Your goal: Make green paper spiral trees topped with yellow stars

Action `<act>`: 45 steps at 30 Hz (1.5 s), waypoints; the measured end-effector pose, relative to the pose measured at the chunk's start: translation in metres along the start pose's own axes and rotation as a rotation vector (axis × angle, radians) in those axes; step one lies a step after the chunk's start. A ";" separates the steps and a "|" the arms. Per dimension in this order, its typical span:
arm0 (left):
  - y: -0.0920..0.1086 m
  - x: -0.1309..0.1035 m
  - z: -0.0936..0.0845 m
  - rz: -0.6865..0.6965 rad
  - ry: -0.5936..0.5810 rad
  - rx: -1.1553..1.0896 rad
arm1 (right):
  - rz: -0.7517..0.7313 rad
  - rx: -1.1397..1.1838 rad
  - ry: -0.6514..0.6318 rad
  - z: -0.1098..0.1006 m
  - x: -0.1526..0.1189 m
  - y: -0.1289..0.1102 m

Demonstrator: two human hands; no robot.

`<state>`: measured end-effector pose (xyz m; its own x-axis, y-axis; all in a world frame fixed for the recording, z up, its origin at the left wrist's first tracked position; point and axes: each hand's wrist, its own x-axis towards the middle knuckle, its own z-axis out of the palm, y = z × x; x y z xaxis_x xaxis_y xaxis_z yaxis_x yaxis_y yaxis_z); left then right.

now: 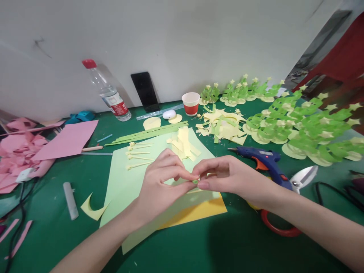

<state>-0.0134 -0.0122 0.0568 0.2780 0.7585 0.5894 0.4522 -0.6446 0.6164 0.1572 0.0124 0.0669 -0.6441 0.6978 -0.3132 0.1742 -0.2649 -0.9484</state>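
Observation:
My left hand (166, 178) and my right hand (220, 174) meet over the sheets of paper. Their fingertips pinch a small green paper piece (195, 182), mostly hidden by the fingers. Beneath lies a pale green sheet (122, 189), with a yellow-orange sheet (196, 210) showing under it. Several thin pale stems with knobbed ends (139, 153) rest on the green sheet, left of my hands. Cream paper strips (184, 142) are piled just beyond my fingers. Long green paper strips (150, 133) lie farther back.
To the right are a blue glue gun (263, 155), red-handled scissors (281, 223) and rows of green paper trees (313, 121). Paper scraps (224, 123) and a paper cup (191, 104) stand behind. A bottle (113, 98), phone (145, 91) and pink paper (69, 140) are at the left.

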 end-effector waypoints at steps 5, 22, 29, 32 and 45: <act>0.005 0.001 -0.002 -0.018 -0.081 -0.006 | -0.025 -0.002 -0.018 -0.001 0.000 0.001; 0.009 0.007 -0.009 -0.011 -0.110 0.033 | -0.057 -0.097 0.112 -0.009 -0.006 -0.007; 0.010 0.008 -0.010 -0.012 -0.100 0.051 | -0.125 0.018 0.343 -0.012 -0.005 -0.010; 0.011 0.007 -0.011 -0.025 -0.095 0.032 | -0.126 -0.009 0.333 -0.012 -0.006 -0.009; 0.007 0.001 -0.003 -0.410 -0.138 -0.409 | -0.256 -0.155 0.152 -0.004 -0.007 -0.007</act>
<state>-0.0125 -0.0165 0.0634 0.2695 0.9410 0.2045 0.1907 -0.2603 0.9465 0.1634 0.0120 0.0756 -0.5648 0.8233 -0.0562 0.1396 0.0282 -0.9898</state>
